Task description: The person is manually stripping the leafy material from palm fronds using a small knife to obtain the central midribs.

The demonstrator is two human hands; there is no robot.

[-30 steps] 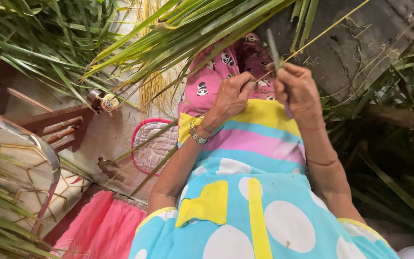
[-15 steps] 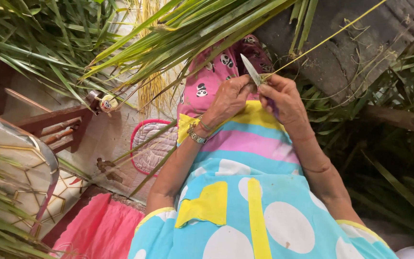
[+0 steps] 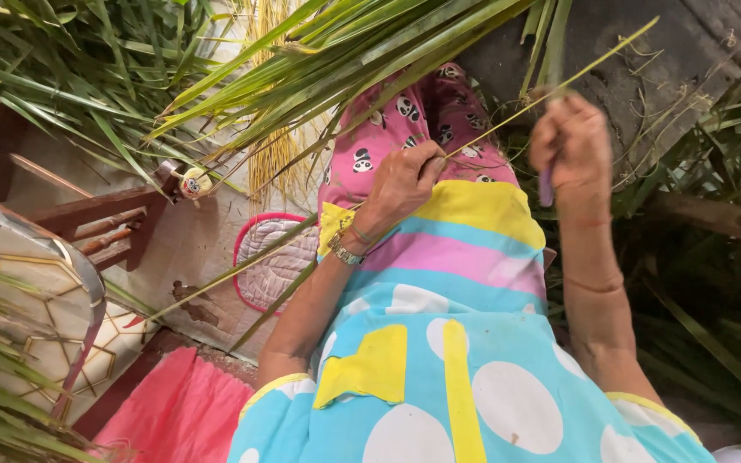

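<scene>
Head view: the left hand (image 3: 400,184) pinches a thin leaf rib (image 3: 551,90) over the lap, its long axis rising up and right past the right hand (image 3: 569,146). That hand's grip is closed on a purple-handled knife (image 3: 545,184) just beside the rib. Palm fronds (image 3: 328,51) crowd above; a pink mat (image 3: 272,257) lies on the floor below.

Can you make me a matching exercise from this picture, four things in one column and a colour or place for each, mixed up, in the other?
Things:
1. left hand
2. right hand
3. quilted mat
4. wristwatch

Descriptions:
A. lies on the ground, red-edged
B. raised, gripping a purple handle
C. sits on the left wrist
D. pinches a thin leaf strip

Pairs: 1-D, 2-B, 3-A, 4-C
</scene>
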